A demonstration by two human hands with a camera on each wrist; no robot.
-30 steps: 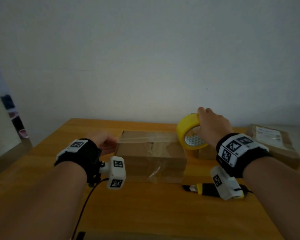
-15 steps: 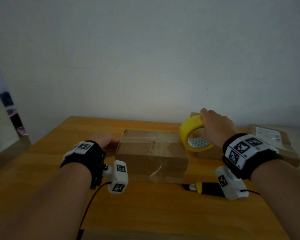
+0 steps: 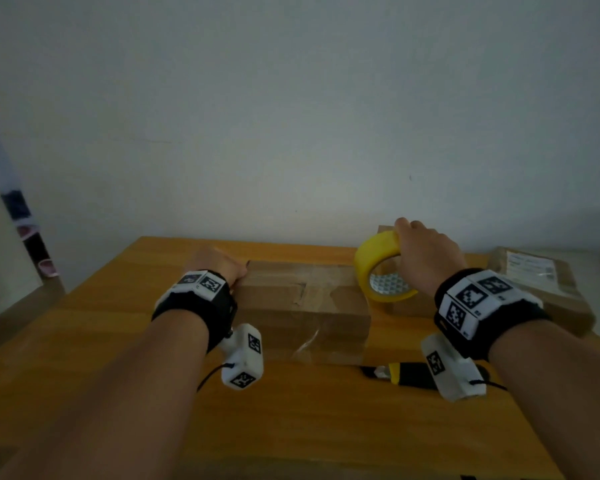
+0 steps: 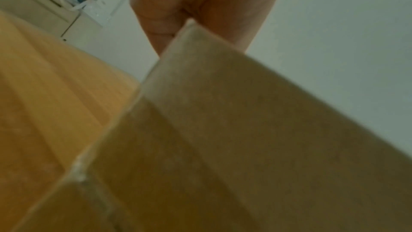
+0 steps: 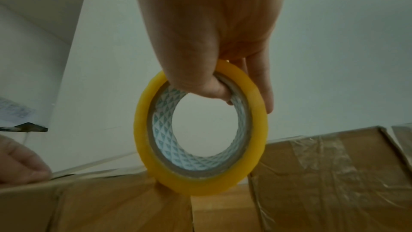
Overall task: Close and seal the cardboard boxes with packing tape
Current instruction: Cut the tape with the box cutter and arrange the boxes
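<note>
A closed cardboard box [image 3: 302,306] lies mid-table with old clear tape on its top. My left hand [image 3: 219,265] grips its top left edge [image 4: 189,45], thumb on one side and fingers on the other. That hand [image 5: 20,163] pins the end of a clear tape strip [image 5: 93,164] there. The strip runs across the box top to a yellow tape roll [image 3: 378,268]. My right hand [image 3: 426,258] holds the roll [image 5: 200,179] upright just off the box's right end, thumb through the core and fingers over the rim.
A yellow and black utility knife [image 3: 406,374] lies on the wooden table [image 3: 84,323] in front of my right wrist. A second taped box [image 5: 323,174] sits behind the roll. A labelled parcel [image 3: 534,282] lies far right. A wall stands close behind.
My left hand has crept up from the box's left end to its top left edge. The right hand and roll have stayed almost still beside the box's right end.
</note>
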